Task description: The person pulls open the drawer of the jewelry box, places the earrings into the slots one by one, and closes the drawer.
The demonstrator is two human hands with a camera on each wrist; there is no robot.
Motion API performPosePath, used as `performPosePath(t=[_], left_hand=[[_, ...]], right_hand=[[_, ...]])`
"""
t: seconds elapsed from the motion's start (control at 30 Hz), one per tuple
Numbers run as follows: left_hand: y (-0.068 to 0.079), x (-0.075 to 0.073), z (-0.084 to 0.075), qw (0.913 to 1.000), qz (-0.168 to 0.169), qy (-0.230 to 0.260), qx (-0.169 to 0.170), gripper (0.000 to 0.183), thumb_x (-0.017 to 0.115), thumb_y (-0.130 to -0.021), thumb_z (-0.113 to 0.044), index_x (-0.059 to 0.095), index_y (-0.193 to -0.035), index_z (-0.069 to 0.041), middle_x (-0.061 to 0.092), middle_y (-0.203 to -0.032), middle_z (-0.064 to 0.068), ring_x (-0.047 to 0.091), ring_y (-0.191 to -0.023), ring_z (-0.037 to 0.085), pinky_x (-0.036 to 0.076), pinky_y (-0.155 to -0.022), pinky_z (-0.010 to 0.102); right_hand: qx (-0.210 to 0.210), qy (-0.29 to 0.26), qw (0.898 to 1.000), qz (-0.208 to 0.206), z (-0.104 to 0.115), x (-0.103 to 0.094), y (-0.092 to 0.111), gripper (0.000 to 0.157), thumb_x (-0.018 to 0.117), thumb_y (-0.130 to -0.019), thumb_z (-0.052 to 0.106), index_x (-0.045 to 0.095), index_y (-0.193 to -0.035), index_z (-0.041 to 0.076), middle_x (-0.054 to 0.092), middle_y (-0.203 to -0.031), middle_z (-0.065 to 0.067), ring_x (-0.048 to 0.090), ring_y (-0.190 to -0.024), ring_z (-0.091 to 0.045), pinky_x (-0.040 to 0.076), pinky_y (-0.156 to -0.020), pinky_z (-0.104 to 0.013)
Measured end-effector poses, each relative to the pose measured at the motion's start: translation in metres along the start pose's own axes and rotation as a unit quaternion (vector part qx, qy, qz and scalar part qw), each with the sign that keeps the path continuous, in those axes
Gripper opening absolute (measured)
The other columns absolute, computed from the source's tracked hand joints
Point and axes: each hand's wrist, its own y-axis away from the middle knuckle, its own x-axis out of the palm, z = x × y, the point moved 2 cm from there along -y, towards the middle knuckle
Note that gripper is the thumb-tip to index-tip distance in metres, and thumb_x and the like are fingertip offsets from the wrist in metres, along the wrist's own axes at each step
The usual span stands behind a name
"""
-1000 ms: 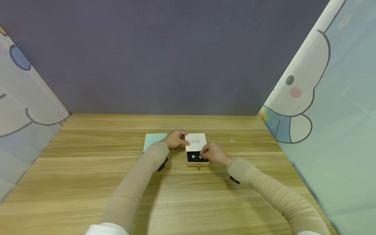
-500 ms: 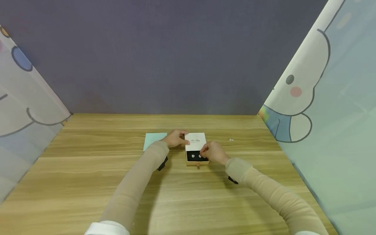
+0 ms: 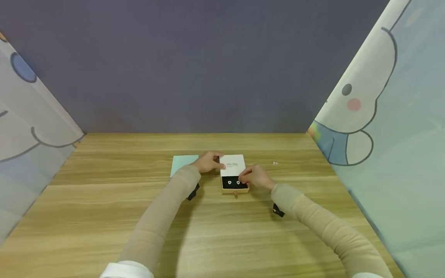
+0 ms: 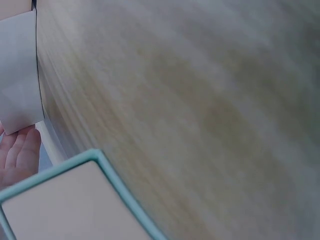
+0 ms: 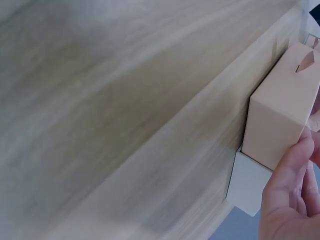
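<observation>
A small jewelry box stands in mid-table in the head view, its white printed sleeve (image 3: pixel 232 165) pushed back from a pale orange drawer (image 3: pixel 235 191). Two heart-shaped earrings, a left earring (image 3: pixel 230 182) and a right earring (image 3: pixel 238 182), sit in the drawer's black lining. My left hand (image 3: pixel 208 162) grips the sleeve's left side, thumb near its front and fingers at the far corner; fingertips (image 4: pixel 31 142) show at the sleeve's end in the left wrist view. My right hand (image 3: pixel 256 176) pinches at the right earring, its thumb (image 5: pixel 295 160) beside the drawer's wall in the right wrist view.
A light teal box (image 3: pixel 182 163) lies left of the jewelry box, partly behind the left forearm. Its teal rim (image 4: pixel 97 156) shows close up in the left wrist view. Small clear pieces (image 3: pixel 275 162) lie at the right. A grey wall (image 3: pixel 194 77) rises behind the table.
The head view has shifted slightly. Both hands stay at the jewelry box, and the right earring shows a little more beside the right fingertips.
</observation>
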Motion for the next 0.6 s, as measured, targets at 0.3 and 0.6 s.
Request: performPosePath(t=[0.3,0.6], left_hand=[[0.000,-0.005,-0.001,1.0000,0.004,0.001,0.009,0.066,0.072,-0.080,-0.030,0.044,-0.137,-0.011,0.042,-0.141,0.008,0.042,-0.127,0.027,0.038,-0.104,0.041],[0.000,-0.001,0.002,1.0000,0.005,-0.002,0.008,0.067,0.072,-0.079,-0.030,0.044,-0.137,-0.010,0.042,-0.141,0.008,0.040,-0.129,0.027,0.036,-0.105,0.040]], right_hand=[[0.012,-0.059,0.998,0.002,0.003,-0.004,0.004,0.012,0.067,-0.082,0.006,0.071,-0.091,-0.001,0.069,-0.080,-0.006,0.059,-0.064,-0.007,0.051,-0.061,-0.020],[0.022,-0.138,0.990,-0.005,0.005,-0.003,0.016,0.020,0.064,-0.083,0.001,0.065,-0.101,-0.009,0.069,-0.089,-0.013,0.061,-0.069,-0.006,0.055,-0.071,-0.022]])
